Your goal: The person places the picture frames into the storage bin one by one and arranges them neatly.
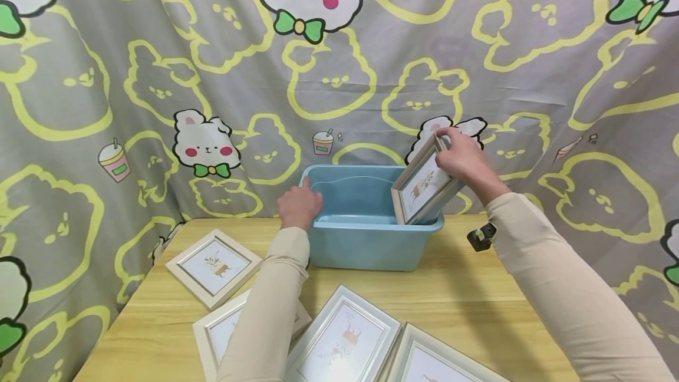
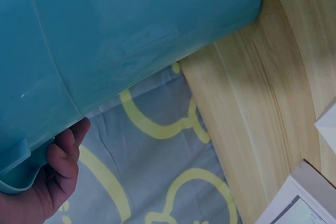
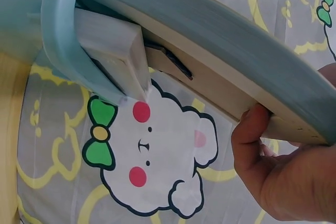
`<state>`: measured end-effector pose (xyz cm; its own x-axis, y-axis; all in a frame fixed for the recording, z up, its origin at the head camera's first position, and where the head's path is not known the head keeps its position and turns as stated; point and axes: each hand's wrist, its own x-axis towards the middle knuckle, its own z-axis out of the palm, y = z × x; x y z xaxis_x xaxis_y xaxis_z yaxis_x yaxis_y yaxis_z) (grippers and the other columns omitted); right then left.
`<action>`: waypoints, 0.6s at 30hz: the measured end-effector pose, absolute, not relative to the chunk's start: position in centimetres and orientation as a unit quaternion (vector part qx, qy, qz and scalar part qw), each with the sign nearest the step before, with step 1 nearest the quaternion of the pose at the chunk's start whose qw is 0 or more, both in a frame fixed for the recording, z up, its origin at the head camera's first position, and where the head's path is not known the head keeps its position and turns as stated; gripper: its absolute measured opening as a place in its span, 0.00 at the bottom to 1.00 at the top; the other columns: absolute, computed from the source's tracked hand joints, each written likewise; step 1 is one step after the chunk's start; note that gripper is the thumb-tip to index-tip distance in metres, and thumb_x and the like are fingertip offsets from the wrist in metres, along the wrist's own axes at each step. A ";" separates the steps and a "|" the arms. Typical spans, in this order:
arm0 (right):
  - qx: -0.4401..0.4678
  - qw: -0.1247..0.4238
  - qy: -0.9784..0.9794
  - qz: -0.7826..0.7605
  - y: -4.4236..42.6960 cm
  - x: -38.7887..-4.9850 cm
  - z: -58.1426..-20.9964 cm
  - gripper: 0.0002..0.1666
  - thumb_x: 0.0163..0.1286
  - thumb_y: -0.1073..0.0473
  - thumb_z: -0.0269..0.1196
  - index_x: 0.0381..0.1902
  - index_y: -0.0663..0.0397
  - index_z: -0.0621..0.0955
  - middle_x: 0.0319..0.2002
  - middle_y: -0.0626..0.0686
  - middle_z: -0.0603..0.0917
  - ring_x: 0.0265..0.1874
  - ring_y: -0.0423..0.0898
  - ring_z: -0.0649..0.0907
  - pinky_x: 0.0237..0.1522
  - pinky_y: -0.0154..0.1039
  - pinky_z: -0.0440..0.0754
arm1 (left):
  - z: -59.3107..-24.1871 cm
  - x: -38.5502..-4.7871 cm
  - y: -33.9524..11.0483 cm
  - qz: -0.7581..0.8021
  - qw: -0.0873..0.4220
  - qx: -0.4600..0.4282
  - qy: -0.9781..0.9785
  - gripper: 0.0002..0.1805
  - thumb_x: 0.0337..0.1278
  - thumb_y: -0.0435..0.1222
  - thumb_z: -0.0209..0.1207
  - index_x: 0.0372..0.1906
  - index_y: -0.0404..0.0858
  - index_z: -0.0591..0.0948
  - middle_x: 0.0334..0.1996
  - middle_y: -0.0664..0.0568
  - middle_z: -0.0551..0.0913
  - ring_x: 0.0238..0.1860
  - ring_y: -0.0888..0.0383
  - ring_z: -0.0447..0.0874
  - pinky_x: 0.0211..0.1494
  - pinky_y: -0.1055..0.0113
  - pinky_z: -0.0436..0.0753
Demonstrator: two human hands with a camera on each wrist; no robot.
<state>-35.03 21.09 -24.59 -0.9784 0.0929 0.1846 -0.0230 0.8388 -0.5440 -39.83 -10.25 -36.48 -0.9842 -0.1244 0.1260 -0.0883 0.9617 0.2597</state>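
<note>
A light-blue plastic bin (image 1: 366, 246) stands at the back of the wooden table. My left hand (image 1: 299, 205) grips the rim at its left end; in the left wrist view the fingers (image 2: 65, 156) curl round the edge. A picture frame (image 1: 422, 184) with a plant print leans out over the bin's right end, its lower corner inside. My right hand (image 1: 464, 158) holds this frame by its upper end, and the right wrist view shows the thumb (image 3: 252, 129) against its back. A pale block-like piece (image 3: 113, 51) sits by the bin rim there; I cannot tell what it is.
More picture frames lie face up on the table: one at the left (image 1: 214, 268), one partly under the left forearm (image 1: 220, 332), one in the middle (image 1: 345, 338), another at the front (image 1: 432, 364). A patterned curtain (image 1: 339, 93) hangs behind the table.
</note>
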 end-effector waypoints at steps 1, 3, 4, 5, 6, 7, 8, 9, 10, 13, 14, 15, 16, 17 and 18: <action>-0.019 0.102 -0.954 0.282 21.0 -35.1 -24.7 0.42 0.58 0.64 0.51 0.73 0.49 0.60 0.63 0.69 0.68 0.49 0.61 0.72 0.36 0.48 0.77 | -36.5 -39.8 -10.2 -0.128 0.071 0.054 -0.988 0.33 0.63 0.50 0.42 0.74 0.49 0.60 0.53 0.35 0.80 0.48 0.39 0.82 0.47 0.47 0.81; -0.020 0.099 -0.954 0.282 20.9 -35.2 -24.8 0.42 0.58 0.64 0.51 0.73 0.49 0.60 0.64 0.69 0.68 0.50 0.61 0.72 0.37 0.49 0.77 | -36.5 -39.8 -10.2 -0.129 0.072 0.053 -0.988 0.33 0.63 0.50 0.42 0.73 0.48 0.60 0.53 0.35 0.81 0.48 0.39 0.82 0.48 0.47 0.81; -0.021 0.097 -0.954 0.282 20.9 -35.2 -25.0 0.42 0.58 0.64 0.51 0.73 0.49 0.60 0.64 0.69 0.68 0.50 0.61 0.72 0.38 0.50 0.77 | -36.5 -39.8 -10.2 -0.129 0.073 0.053 -0.988 0.33 0.63 0.50 0.42 0.73 0.48 0.60 0.53 0.35 0.81 0.48 0.38 0.82 0.48 0.47 0.80; -0.022 0.094 -0.954 0.284 20.8 -35.3 -25.1 0.42 0.58 0.64 0.51 0.73 0.49 0.60 0.64 0.69 0.67 0.50 0.61 0.72 0.39 0.50 0.77 | -36.5 -39.8 -10.2 -0.130 0.073 0.053 -0.987 0.33 0.63 0.50 0.42 0.73 0.48 0.60 0.53 0.35 0.81 0.48 0.38 0.82 0.48 0.47 0.80; -0.021 0.092 -0.954 0.284 20.8 -35.4 -25.3 0.42 0.58 0.64 0.51 0.73 0.50 0.60 0.65 0.69 0.67 0.50 0.61 0.72 0.41 0.51 0.77 | -36.5 -39.8 -10.2 -0.130 0.073 0.053 -0.987 0.33 0.63 0.50 0.42 0.73 0.49 0.60 0.53 0.35 0.81 0.49 0.38 0.82 0.48 0.47 0.80; -0.020 0.089 -0.954 0.285 20.8 -35.5 -25.4 0.42 0.58 0.64 0.51 0.73 0.50 0.60 0.65 0.69 0.67 0.50 0.61 0.72 0.42 0.51 0.77 | -36.5 -39.8 -10.2 -0.130 0.073 0.054 -0.987 0.33 0.63 0.50 0.42 0.73 0.49 0.60 0.53 0.35 0.81 0.49 0.38 0.82 0.48 0.47 0.80; -0.020 0.086 -0.954 0.286 20.8 -35.5 -25.6 0.42 0.58 0.64 0.51 0.73 0.51 0.60 0.65 0.69 0.67 0.51 0.61 0.72 0.42 0.51 0.77 | -36.4 -39.8 -10.2 -0.130 0.072 0.053 -0.987 0.33 0.63 0.50 0.42 0.73 0.49 0.60 0.53 0.35 0.81 0.49 0.38 0.82 0.48 0.47 0.80; -0.020 0.084 -0.954 0.286 20.8 -35.6 -25.7 0.42 0.58 0.64 0.51 0.73 0.51 0.60 0.65 0.69 0.67 0.50 0.61 0.73 0.42 0.51 0.77 | -36.4 -39.8 -10.2 -0.130 0.071 0.054 -0.988 0.33 0.63 0.50 0.42 0.73 0.49 0.60 0.53 0.35 0.80 0.49 0.39 0.82 0.48 0.48 0.80; -0.020 0.082 -0.955 0.285 20.7 -35.6 -25.8 0.42 0.58 0.64 0.51 0.73 0.51 0.59 0.64 0.69 0.67 0.50 0.61 0.73 0.42 0.51 0.77 | -36.4 -39.8 -10.2 -0.130 0.069 0.055 -0.988 0.33 0.63 0.50 0.42 0.73 0.49 0.60 0.53 0.36 0.80 0.49 0.39 0.82 0.48 0.48 0.80; -0.018 0.077 -0.956 0.283 20.7 -35.8 -26.1 0.42 0.58 0.64 0.51 0.73 0.51 0.60 0.63 0.70 0.68 0.49 0.60 0.74 0.40 0.50 0.77 | -36.4 -39.8 -10.2 -0.131 0.065 0.057 -0.988 0.33 0.64 0.51 0.42 0.74 0.49 0.59 0.54 0.36 0.80 0.50 0.39 0.82 0.48 0.48 0.80; -0.017 0.076 -0.956 0.282 20.6 -35.8 -26.2 0.41 0.58 0.64 0.50 0.73 0.51 0.60 0.63 0.70 0.68 0.48 0.60 0.74 0.39 0.50 0.77 | -36.4 -39.9 -10.2 -0.131 0.064 0.057 -0.988 0.33 0.64 0.51 0.42 0.74 0.49 0.59 0.54 0.36 0.80 0.50 0.39 0.82 0.49 0.48 0.80; -0.015 0.076 -0.956 0.281 20.6 -35.9 -26.3 0.41 0.58 0.64 0.50 0.73 0.51 0.60 0.63 0.70 0.68 0.47 0.60 0.74 0.39 0.49 0.77 | -36.3 -39.9 -10.2 -0.131 0.063 0.058 -0.988 0.33 0.64 0.51 0.42 0.74 0.49 0.59 0.55 0.36 0.80 0.50 0.39 0.82 0.49 0.48 0.80; -0.013 0.076 -0.957 0.280 20.5 -35.9 -26.3 0.41 0.58 0.64 0.50 0.72 0.52 0.60 0.62 0.70 0.69 0.47 0.60 0.74 0.38 0.49 0.77 | -36.3 -39.9 -10.2 -0.131 0.062 0.058 -0.988 0.34 0.64 0.51 0.42 0.74 0.49 0.58 0.55 0.37 0.80 0.50 0.40 0.82 0.49 0.48 0.80; -0.012 0.075 -0.957 0.280 20.5 -36.0 -26.4 0.41 0.58 0.64 0.50 0.72 0.52 0.60 0.62 0.70 0.69 0.47 0.60 0.74 0.38 0.49 0.77 | -36.3 -39.9 -10.2 -0.130 0.062 0.058 -0.988 0.34 0.64 0.51 0.42 0.74 0.49 0.58 0.55 0.37 0.80 0.50 0.40 0.82 0.49 0.48 0.80; -0.011 0.073 -0.957 0.280 20.4 -36.0 -26.5 0.41 0.58 0.64 0.50 0.73 0.52 0.60 0.62 0.70 0.69 0.47 0.60 0.74 0.38 0.49 0.76 | -36.3 -39.9 -10.2 -0.129 0.062 0.059 -0.988 0.33 0.64 0.51 0.42 0.74 0.49 0.58 0.55 0.37 0.80 0.50 0.40 0.82 0.49 0.48 0.80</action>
<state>-35.99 20.43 -26.53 -0.9891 0.0613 0.1337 -0.0206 0.8425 -0.5383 -39.89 -10.17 -36.33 -0.9853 -0.1331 0.1066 -0.1014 0.9599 0.2615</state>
